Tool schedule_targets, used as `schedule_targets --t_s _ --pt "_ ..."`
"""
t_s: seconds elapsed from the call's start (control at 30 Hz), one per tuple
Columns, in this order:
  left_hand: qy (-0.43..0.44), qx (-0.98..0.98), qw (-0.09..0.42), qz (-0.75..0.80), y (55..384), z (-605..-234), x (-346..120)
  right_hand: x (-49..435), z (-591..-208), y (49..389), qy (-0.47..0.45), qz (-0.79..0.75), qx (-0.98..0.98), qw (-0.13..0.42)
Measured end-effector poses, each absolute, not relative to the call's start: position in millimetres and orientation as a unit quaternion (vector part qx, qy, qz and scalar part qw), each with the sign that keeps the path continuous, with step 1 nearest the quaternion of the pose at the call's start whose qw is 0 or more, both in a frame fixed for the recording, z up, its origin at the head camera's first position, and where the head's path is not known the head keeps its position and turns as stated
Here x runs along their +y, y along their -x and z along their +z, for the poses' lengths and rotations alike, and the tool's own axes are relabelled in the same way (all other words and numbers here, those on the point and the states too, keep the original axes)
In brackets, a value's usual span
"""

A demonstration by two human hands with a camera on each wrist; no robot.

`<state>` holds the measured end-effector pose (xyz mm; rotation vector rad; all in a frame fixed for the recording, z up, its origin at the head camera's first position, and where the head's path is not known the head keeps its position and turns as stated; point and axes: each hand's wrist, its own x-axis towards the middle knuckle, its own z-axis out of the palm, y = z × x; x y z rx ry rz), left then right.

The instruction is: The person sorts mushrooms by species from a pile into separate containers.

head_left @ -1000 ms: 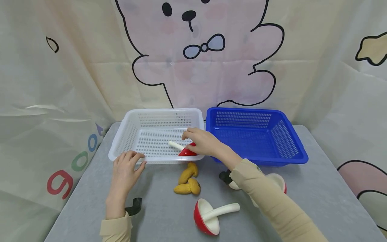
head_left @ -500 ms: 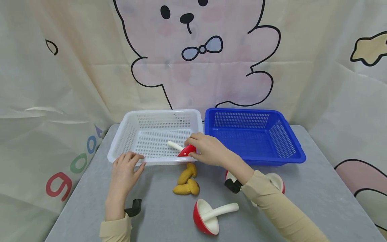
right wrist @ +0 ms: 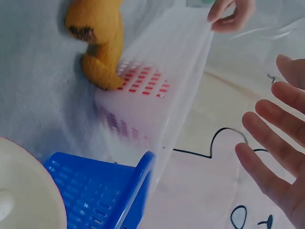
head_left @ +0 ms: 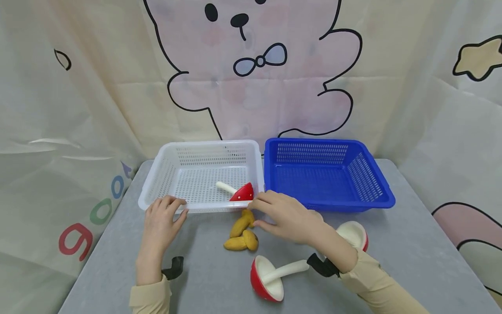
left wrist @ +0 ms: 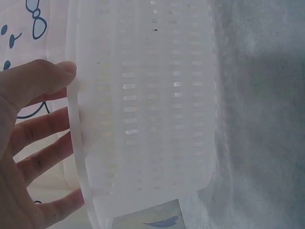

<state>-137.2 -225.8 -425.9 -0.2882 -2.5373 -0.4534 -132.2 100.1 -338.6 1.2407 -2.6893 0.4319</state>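
My left hand grips the front rim of the white basket near its left corner. In the left wrist view the thumb lies on the outside of the rim and the fingers reach behind it. A toy mushroom with a red, white-dotted cap and white stem lies in that basket's front right corner. Just outside that corner, my right hand hovers with fingers spread, holding nothing. Two yellow-brown toy mushrooms, one behind and one in front, lie below its fingertips.
A blue basket stands right of the white one. A red-capped mushroom lies on its side on the grey table. Another, with its pale underside up, sits partly behind the right forearm. A printed curtain hangs behind.
My right hand has let go of the red-capped mushroom inside the white basket and drawn back over the rim toward the front right. The left hand has stayed on the rim.
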Motion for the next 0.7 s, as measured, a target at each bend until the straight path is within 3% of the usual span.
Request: schedule_targets --t_s 0.53,0.7 --pt "0.101 -0.946 0.261 -0.164 136.9 -424.8 -224.1 117.2 -371.3 89.7 -0.484 0.158 -0.851 0.128" --pt "0.100 -0.949 0.254 -0.160 136.5 -424.2 -225.0 121.8 -386.2 83.1 -0.484 0.157 -0.853 0.116"
